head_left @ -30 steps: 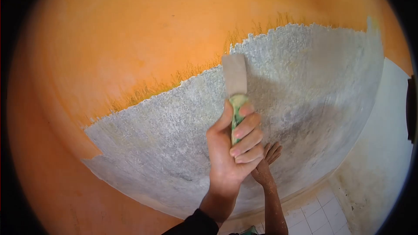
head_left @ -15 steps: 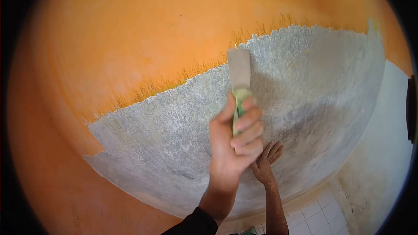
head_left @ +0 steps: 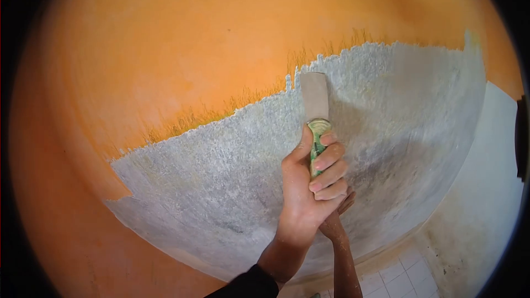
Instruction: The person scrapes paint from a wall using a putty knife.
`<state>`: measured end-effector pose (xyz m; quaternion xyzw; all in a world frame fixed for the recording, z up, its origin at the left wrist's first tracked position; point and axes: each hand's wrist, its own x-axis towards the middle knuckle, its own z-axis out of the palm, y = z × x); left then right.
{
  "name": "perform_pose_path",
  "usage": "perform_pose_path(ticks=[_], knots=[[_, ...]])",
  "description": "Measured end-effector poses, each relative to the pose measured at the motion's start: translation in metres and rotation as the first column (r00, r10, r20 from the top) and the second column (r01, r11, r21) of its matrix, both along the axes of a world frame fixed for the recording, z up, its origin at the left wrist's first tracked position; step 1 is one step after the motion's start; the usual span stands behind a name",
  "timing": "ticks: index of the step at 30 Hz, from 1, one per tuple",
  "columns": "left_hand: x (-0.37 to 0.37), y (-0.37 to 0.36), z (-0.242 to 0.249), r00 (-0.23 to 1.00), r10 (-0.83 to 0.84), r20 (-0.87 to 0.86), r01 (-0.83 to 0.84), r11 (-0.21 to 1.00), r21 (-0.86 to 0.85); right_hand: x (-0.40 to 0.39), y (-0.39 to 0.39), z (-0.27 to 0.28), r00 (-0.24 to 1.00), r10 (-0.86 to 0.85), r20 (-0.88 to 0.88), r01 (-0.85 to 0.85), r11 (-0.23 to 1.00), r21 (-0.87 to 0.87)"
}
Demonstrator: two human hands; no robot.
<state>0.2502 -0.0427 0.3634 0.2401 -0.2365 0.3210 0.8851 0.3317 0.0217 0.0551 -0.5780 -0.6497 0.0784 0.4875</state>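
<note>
Left hand (head_left: 319,160) is closed round the green handle of the scraper (head_left: 315,96), thumb on the left side, fingers curled over from the right. Blade points up and away from the hand, flat face visible, top end over the grey patch (head_left: 221,176), just below its ragged upper edge. Small jagged bits of that edge sit just left of the blade tip.

Right hand (head_left: 338,212) is behind and below the left one, partly hidden by it. Visible fingers look extended, not curled; can't tell if the palm touches the wall. Its forearm runs down to the bottom of the view, with pale specks on it.

Above the left hand: orange paint (head_left: 165,66), with darker streaks along the boundary. Shadow falls on the grey right of the blade. Dark sleeve (head_left: 245,284) below left of the left hand.

Below right of both hands: white tiles (head_left: 400,278). Farther right, pale wall (head_left: 469,187) with dark stains low down, and a dark object (head_left: 521,138) at the view's edge, too cropped to identify.
</note>
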Motion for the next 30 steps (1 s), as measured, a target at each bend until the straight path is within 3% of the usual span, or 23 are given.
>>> perform_pose_path(ticks=[4,10,15,18,23,26,30], knots=[[0.005,0.006,0.016,1.0,0.005,0.017,-0.005,1.0,-0.008,-0.004,-0.008,0.013,0.999,-0.038,-0.038,0.041,0.996,0.081],[0.012,-0.001,0.016,0.997,-0.062,0.053,0.064,0.997,-0.035,0.006,0.011,-0.014,0.996,0.08,0.032,-0.078,0.995,-0.069],[0.01,0.002,0.006,0.998,-0.063,0.026,0.064,0.997,-0.031,0.009,0.021,-0.035,0.988,0.15,-0.03,-0.151,0.987,-0.048],[0.008,0.007,0.014,1.0,-0.003,-0.025,0.002,1.0,-0.029,0.004,0.023,-0.037,0.995,0.098,0.032,-0.096,0.994,-0.05],[0.009,0.002,-0.002,0.989,0.119,-0.087,-0.122,0.992,-0.029,0.001,0.005,-0.01,1.0,0.002,-0.006,-0.001,0.996,0.091],[0.022,-0.012,0.016,0.986,0.148,-0.079,-0.153,0.986,-0.061,-0.004,-0.008,0.019,0.999,-0.016,-0.047,0.015,0.999,-0.029],[0.021,-0.008,0.003,0.989,0.134,-0.067,-0.138,0.988,-0.063,0.0,-0.006,0.015,0.999,0.004,-0.044,-0.004,1.0,0.001]])
